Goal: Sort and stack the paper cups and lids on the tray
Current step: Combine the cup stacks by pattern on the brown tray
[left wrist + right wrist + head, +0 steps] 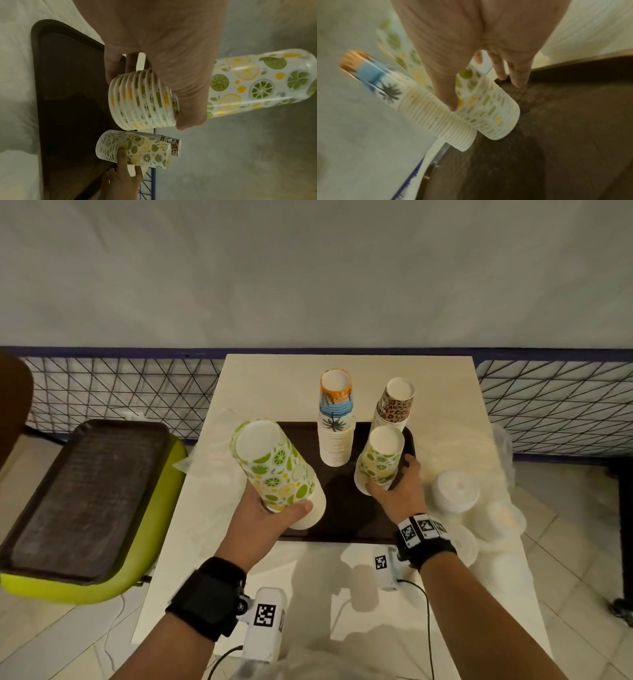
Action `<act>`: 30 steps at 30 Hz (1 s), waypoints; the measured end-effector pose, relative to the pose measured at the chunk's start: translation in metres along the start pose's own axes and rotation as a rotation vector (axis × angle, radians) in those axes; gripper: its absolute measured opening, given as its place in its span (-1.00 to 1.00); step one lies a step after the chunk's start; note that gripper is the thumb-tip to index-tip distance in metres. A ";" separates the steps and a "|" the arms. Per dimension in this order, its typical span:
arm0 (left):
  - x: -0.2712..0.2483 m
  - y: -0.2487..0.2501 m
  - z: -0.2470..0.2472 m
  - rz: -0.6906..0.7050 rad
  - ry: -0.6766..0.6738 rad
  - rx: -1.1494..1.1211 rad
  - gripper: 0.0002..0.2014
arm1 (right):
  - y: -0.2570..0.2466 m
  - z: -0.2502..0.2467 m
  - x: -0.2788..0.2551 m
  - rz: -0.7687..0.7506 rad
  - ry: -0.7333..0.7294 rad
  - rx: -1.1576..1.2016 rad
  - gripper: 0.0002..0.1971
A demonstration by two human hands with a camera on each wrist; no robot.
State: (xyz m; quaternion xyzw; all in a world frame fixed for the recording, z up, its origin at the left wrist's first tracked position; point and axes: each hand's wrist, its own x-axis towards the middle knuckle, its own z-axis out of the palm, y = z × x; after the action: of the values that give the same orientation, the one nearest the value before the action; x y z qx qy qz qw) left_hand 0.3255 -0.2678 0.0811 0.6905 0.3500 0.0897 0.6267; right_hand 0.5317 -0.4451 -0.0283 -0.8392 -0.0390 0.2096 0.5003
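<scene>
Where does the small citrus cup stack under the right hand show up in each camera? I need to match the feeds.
Head: small citrus cup stack right of centre, on the brown tray, right hand on it.
Left wrist: bottom centre, lying sideways in the picture.
Right wrist: centre, under the thumb.
Shared landmark: the brown tray.
</scene>
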 end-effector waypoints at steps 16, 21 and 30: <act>0.014 0.033 0.047 0.074 -0.257 0.033 -0.21 | -0.068 -0.008 -0.094 -0.580 -0.411 0.174 -0.08; 0.011 0.044 0.059 0.047 -0.340 -0.025 -0.39 | -0.071 -0.012 -0.096 -0.495 -0.275 0.278 -0.11; 0.006 0.044 0.051 0.092 -0.378 -0.092 -0.26 | -0.088 -0.026 -0.098 -0.461 -0.153 0.334 -0.15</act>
State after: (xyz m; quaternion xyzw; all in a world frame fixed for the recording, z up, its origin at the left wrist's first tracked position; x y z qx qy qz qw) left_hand 0.3749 -0.3043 0.1096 0.6808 0.1895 0.0028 0.7076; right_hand 0.4655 -0.4498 0.0881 -0.6961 -0.2313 0.1566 0.6614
